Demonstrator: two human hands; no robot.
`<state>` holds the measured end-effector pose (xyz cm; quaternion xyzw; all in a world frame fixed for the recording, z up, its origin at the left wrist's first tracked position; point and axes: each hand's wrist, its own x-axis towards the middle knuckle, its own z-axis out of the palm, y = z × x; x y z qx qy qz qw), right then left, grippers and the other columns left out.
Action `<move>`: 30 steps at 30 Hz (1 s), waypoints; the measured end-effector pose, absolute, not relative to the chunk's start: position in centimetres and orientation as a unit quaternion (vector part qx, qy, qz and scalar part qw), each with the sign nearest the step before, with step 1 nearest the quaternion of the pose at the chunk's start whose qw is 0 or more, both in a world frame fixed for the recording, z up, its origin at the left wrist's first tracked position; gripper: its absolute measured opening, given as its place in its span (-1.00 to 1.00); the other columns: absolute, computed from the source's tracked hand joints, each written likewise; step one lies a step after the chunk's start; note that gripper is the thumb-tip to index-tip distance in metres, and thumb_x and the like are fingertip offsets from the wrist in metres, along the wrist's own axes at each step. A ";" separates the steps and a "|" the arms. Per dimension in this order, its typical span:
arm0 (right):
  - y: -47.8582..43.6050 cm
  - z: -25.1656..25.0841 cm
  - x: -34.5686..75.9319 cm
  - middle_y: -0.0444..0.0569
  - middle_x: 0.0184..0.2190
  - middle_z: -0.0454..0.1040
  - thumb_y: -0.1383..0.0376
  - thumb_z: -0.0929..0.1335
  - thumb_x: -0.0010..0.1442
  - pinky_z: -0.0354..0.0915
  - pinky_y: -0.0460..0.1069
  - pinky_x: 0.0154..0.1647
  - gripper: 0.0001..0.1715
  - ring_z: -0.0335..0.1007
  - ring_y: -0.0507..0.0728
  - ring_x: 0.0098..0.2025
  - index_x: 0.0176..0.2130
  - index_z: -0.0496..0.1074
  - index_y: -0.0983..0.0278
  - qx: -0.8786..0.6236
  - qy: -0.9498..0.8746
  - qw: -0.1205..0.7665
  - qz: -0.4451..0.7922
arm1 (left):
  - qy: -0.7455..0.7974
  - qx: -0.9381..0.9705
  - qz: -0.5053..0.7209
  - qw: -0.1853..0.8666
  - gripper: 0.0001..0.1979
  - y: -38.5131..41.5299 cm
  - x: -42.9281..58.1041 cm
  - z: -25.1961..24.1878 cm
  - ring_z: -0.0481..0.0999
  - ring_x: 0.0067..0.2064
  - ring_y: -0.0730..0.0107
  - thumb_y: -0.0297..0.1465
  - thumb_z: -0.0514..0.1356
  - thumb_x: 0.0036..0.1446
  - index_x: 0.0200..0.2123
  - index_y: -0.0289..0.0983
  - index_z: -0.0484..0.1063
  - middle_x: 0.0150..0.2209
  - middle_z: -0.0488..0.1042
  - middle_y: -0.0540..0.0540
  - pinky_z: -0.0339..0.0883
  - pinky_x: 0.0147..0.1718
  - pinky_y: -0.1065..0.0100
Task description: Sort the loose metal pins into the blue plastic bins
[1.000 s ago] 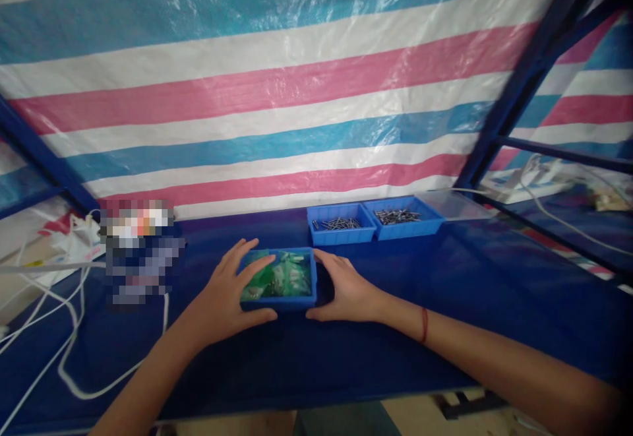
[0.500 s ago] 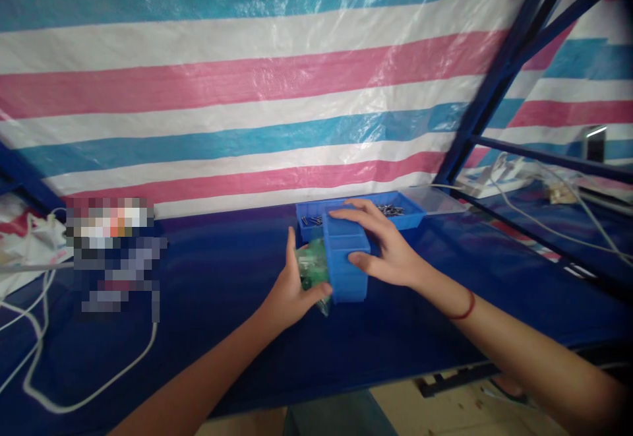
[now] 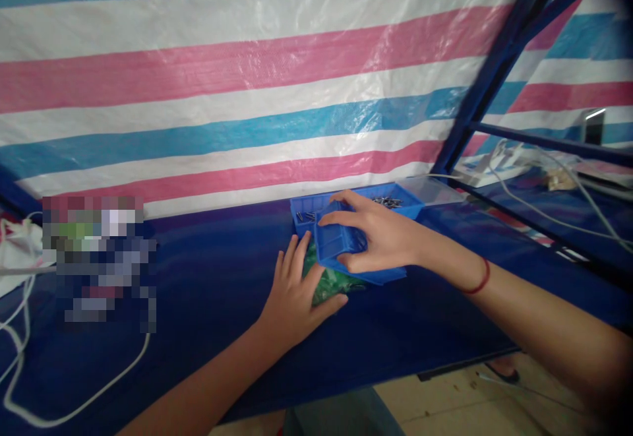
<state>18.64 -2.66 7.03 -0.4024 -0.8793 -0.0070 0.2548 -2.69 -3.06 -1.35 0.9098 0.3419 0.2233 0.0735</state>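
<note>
My right hand [image 3: 386, 235] grips a small blue plastic bin [image 3: 332, 241] from above, fingers over its far side and thumb on the near side. The bin is tipped over a clear bag with green contents [image 3: 333, 283] on the table; what the green pieces are I cannot make out. My left hand [image 3: 291, 297] has its fingers spread against the left and near sides of that bag. Just behind stands a shallow blue tray [image 3: 413, 198], holding small metal pieces [image 3: 388, 202] that look like screws; my right hand and the bin partly hide it.
The dark blue table [image 3: 212, 337] runs up to a striped plastic sheet [image 3: 222, 139]. White cables [image 3: 74, 416] and a blurred-out patch [image 3: 99, 258] lie at the left. A clear plastic lid [image 3: 440, 192] adjoins the tray. A blue metal frame [image 3: 459, 119] rises on the right.
The bin has gone from standing on its side to tipped lower over the green bag. My left hand has spread its fingers, and the bag now lies on the table.
</note>
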 end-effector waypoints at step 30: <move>-6.1 1.1 17.2 0.13 0.34 -0.09 -0.28 0.38 -0.20 -0.33 0.54 0.16 0.22 -0.34 0.53 0.33 0.31 -0.03 0.05 -0.438 -0.876 0.188 0.074 | 0.434 0.886 0.130 -0.094 -0.66 3.7 -12.5 4.6 0.48 -0.10 0.07 -0.33 -0.03 0.25 0.06 -0.24 0.28 -0.09 0.51 -0.19 0.22 -0.05 0.07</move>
